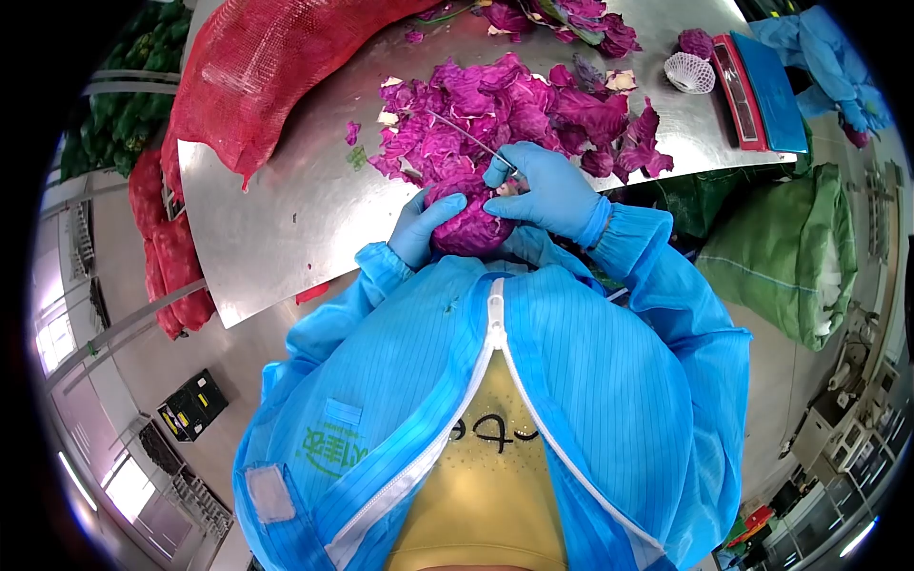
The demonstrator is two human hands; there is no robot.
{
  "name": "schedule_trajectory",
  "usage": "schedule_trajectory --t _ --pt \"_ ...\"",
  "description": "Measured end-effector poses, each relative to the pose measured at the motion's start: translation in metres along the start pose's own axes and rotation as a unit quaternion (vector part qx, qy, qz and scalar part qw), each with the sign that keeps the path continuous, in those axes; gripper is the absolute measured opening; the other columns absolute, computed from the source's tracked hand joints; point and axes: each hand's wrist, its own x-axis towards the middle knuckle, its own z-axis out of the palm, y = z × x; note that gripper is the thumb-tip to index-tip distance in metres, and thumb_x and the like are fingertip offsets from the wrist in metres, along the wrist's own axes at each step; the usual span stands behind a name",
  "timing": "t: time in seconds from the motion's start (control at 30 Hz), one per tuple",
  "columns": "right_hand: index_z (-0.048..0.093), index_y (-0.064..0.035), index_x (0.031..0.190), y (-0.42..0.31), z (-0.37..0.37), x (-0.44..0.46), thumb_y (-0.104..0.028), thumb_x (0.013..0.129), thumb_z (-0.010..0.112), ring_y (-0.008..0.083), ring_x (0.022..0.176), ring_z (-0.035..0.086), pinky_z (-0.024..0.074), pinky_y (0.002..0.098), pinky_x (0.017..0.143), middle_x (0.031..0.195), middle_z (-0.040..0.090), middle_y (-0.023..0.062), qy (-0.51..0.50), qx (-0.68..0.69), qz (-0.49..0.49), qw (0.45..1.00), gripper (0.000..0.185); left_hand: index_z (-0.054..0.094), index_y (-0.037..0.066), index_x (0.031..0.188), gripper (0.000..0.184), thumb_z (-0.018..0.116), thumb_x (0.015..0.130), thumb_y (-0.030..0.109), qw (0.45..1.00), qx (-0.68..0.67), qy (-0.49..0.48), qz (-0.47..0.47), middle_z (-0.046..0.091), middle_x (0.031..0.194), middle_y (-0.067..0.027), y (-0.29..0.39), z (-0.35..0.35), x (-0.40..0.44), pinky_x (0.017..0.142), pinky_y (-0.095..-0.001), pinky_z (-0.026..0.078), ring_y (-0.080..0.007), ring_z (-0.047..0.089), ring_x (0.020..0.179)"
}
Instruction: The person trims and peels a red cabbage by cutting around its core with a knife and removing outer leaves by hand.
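Observation:
A round red cabbage [466,228] is held close to my body at the near edge of the metal table. My left hand [417,228], in a blue glove, wraps its left side with the thumb across the top. In my gloved right hand [552,192] is a thin-bladed knife [466,135], its blade pointing up and left over the leaves. The fingertips of that hand also touch the cabbage's right side, near a pale spot that may be the stem end. Loose purple cabbage leaves [514,103] lie in a heap just beyond both hands.
A red mesh sack [262,81] covers the table's [248,228] far left. At the far right are a white foam net [689,73], another red cabbage [696,43] and a red-and-blue box [769,90]. A green sack [776,252] stands right of the table, below another person's blue sleeve [838,62].

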Motion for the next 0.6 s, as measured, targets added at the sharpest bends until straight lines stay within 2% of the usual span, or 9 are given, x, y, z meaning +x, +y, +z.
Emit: schedule_trajectory --t 0.17,0.23,0.27,0.33,0.37,0.43,0.6 --pt "0.059 -0.0024 0.087 -0.001 0.006 0.001 -0.012 0.069 0.072 0.0134 0.076 0.055 0.0466 0.0277 0.071 0.087 0.057 0.0061 0.013 0.003 0.024 1.000 0.024 0.042 -0.002 0.131 0.068 0.074 0.077 0.025 0.999 0.009 0.026 0.023 0.057 0.119 -0.0174 -0.003 -0.002 0.001 0.093 -0.0389 0.049 -0.0270 0.060 0.104" --pt "0.059 -0.0034 0.087 0.000 0.010 0.001 -0.019 0.066 0.069 0.0246 0.075 0.059 0.0485 0.0351 0.068 0.082 0.057 0.0123 0.043 -0.029 0.002 0.999 0.028 0.042 -0.002 0.130 0.069 0.075 0.076 0.024 0.998 0.036 0.038 0.032 0.057 0.118 -0.0166 -0.004 -0.004 0.003 0.092 -0.0387 0.049 -0.0261 0.060 0.104" --pt "0.059 -0.0034 0.087 -0.003 0.012 0.001 -0.019 0.066 0.069 0.0246 0.075 0.059 0.0485 0.0351 0.068 0.082 0.057 0.0123 0.042 -0.028 0.002 0.999 0.028 0.042 -0.002 0.130 0.069 0.075 0.076 0.024 0.998 0.036 0.038 0.032 0.057 0.118 -0.0166 -0.004 -0.004 0.003 0.092 -0.0387 0.049 -0.0261 0.060 0.104" --pt "0.057 -0.0050 0.087 -0.011 0.017 -0.002 -0.019 0.068 0.067 0.0283 0.074 0.059 0.0491 0.0384 0.064 0.082 0.056 0.0126 0.095 -0.161 -0.028 0.982 0.025 0.042 -0.003 0.131 0.070 0.076 0.076 0.025 0.998 0.043 0.038 0.035 0.057 0.118 -0.0164 -0.004 -0.007 0.005 0.092 -0.0389 0.049 -0.0255 0.060 0.104" --pt "0.057 -0.0050 0.087 -0.014 0.019 -0.003 -0.019 0.068 0.067 0.0283 0.074 0.059 0.0491 0.0384 0.064 0.082 0.056 0.0126 0.095 -0.161 -0.028 0.982 0.025 0.042 -0.003 0.131 0.070 0.076 0.076 0.025 0.998 0.043 0.038 0.035 0.057 0.118 -0.0164 -0.006 -0.009 0.006 0.092 -0.0389 0.049 -0.0255 0.060 0.104" --pt "0.055 -0.0067 0.086 -0.017 0.021 -0.002 -0.019 0.071 0.064 0.0307 0.076 0.059 0.0492 0.0413 0.062 0.083 0.055 0.0123 0.131 -0.210 0.004 0.969 0.021 0.043 -0.002 0.130 0.070 0.077 0.074 0.023 0.988 0.095 0.065 0.101 0.058 0.117 -0.0162 -0.008 -0.011 0.010 0.091 -0.0384 0.049 -0.0247 0.059 0.104" --pt "0.054 -0.0069 0.086 -0.005 0.031 0.003 -0.020 0.073 0.065 0.0291 0.075 0.059 0.0483 0.0384 0.062 0.083 0.055 0.0103 0.150 -0.220 0.004 0.964 0.022 0.043 -0.001 0.130 0.073 0.080 0.071 0.021 0.972 0.126 0.111 0.162 0.058 0.116 -0.0165 -0.006 -0.003 0.008 0.091 -0.0371 0.050 -0.0241 0.059 0.104"
